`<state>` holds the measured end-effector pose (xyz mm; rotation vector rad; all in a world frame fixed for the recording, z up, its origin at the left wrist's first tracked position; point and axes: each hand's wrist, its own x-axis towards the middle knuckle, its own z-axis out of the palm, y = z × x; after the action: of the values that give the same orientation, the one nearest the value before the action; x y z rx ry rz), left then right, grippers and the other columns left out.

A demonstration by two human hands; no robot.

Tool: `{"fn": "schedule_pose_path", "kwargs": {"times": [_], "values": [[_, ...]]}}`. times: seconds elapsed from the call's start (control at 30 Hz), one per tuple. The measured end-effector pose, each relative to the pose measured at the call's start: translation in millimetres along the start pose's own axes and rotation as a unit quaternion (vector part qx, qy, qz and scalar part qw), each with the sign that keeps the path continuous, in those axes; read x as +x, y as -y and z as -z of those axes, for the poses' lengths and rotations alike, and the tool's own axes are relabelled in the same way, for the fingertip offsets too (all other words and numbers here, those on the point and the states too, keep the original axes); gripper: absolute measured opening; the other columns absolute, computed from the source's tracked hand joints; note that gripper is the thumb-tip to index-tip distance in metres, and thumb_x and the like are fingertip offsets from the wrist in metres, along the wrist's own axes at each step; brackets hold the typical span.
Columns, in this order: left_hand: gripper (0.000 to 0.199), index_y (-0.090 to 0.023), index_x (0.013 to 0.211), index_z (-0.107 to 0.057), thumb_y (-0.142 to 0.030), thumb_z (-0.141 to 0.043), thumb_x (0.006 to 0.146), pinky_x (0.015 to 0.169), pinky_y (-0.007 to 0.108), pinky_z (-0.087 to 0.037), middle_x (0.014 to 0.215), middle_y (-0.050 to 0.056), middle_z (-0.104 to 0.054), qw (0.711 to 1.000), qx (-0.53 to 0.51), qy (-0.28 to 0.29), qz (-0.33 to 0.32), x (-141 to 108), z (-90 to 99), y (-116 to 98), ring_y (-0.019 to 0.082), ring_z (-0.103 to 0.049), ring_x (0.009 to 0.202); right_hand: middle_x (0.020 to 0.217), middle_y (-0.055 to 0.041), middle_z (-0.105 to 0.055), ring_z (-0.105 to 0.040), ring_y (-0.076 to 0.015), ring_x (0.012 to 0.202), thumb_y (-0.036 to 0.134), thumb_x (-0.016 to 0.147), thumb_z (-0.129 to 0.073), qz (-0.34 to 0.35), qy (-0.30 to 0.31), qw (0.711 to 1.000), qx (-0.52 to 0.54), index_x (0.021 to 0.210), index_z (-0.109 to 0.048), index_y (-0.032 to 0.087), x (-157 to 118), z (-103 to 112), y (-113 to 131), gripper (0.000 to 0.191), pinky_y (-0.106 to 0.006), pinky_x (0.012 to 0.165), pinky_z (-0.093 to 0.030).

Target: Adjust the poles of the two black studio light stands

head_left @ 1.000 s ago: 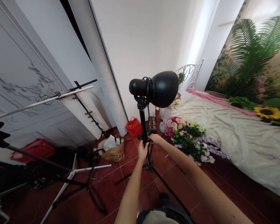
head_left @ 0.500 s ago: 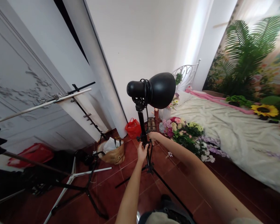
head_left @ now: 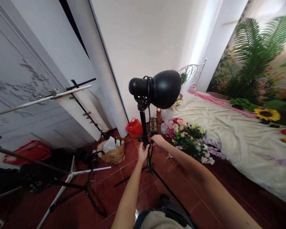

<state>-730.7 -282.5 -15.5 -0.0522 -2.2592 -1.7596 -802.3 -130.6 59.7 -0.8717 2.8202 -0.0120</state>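
Observation:
A black studio lamp with a bowl-shaped reflector and a coiled cord sits on top of a black light stand in front of me. My left hand is closed around the stand's column, just below a clamp collar. On the right side of the same collar, my right hand grips by a knob, its fingertips partly hidden behind the column. The stand's tripod legs spread on the red tile floor, one reaching toward my feet.
To the right are artificial flowers and a bed with a cream blanket. A red bag and a woven basket stand behind the lamp. Other stands with white legs crowd the left. A white wall rises ahead.
The view has shifted slightly. Both hands stay at the collar of the stand, and the lamp keeps nearly the same pose.

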Motion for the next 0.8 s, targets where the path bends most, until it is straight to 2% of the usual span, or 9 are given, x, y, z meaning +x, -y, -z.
{"fn": "schedule_pose_path", "kwargs": {"times": [0.13,0.23,0.37,0.53,0.63,0.8], "values": [[0.042,-0.018,0.106,-0.058,-0.048,-0.060,0.077,0.088,0.037,-0.048,0.104,0.011,-0.065,1.000,0.002,-0.010,0.014,0.3,-1.3,-1.3,0.021,-0.063,0.095,0.105,-0.0124,-0.066,-0.059,-0.0219,0.104,0.023,0.088,-0.047,-0.030,-0.063,0.997,0.012,0.111,-0.060,0.017,-22.8,-16.3,11.9,0.027,-0.027,0.088,-0.041],[0.041,-0.018,0.102,-0.059,-0.049,-0.061,0.075,0.088,0.037,-0.048,0.102,0.011,-0.066,1.000,0.000,-0.015,0.026,0.2,-2.0,-4.0,0.021,-0.063,0.095,0.111,-0.0117,-0.063,-0.058,-0.0193,0.105,0.024,0.091,-0.042,-0.071,-0.083,0.993,0.035,0.120,-0.052,0.020,-28.9,-23.8,17.5,0.030,-0.025,0.086,-0.042],[0.041,-0.018,0.103,-0.058,-0.048,-0.060,0.076,0.088,0.036,-0.048,0.103,0.011,-0.065,1.000,-0.001,-0.012,0.019,-0.2,-1.0,-7.4,0.021,-0.063,0.094,0.105,-0.0139,-0.065,-0.062,-0.0208,0.098,0.020,0.088,-0.048,-0.103,-0.042,0.993,0.041,0.116,-0.055,0.017,-13.5,-18.0,16.7,0.029,-0.026,0.079,-0.047],[0.039,-0.017,0.103,-0.059,-0.047,-0.059,0.077,0.091,0.036,-0.046,0.105,0.010,-0.065,1.000,0.013,-0.014,-0.001,-0.3,0.5,-9.7,0.021,-0.060,0.099,0.106,-0.0173,-0.066,-0.061,-0.0273,0.103,0.018,0.075,-0.065,-0.107,0.015,0.994,0.029,0.103,-0.066,0.015,18.5,-4.6,10.4,0.029,-0.033,0.083,-0.049],[0.038,-0.017,0.103,-0.059,-0.046,-0.059,0.078,0.093,0.037,-0.045,0.107,0.011,-0.064,1.000,0.012,-0.013,-0.010,-0.5,0.9,-9.7,0.021,-0.060,0.101,0.105,-0.0179,-0.066,-0.063,-0.0290,0.101,0.017,0.070,-0.068,-0.112,0.054,0.992,0.023,0.102,-0.068,0.014,31.4,-5.7,10.0,0.032,-0.037,0.083,-0.051],[0.039,-0.018,0.108,-0.057,-0.045,-0.057,0.079,0.093,0.039,-0.046,0.110,0.011,-0.063,1.000,-0.005,-0.003,-0.008,0.6,-1.2,-0.5,0.021,-0.060,0.102,0.104,-0.0139,-0.068,-0.064,-0.0278,0.098,0.017,0.064,-0.073,-0.095,0.101,0.990,0.027,0.103,-0.069,0.018,41.3,-15.2,14.4,0.039,-0.036,0.083,-0.052]]}}
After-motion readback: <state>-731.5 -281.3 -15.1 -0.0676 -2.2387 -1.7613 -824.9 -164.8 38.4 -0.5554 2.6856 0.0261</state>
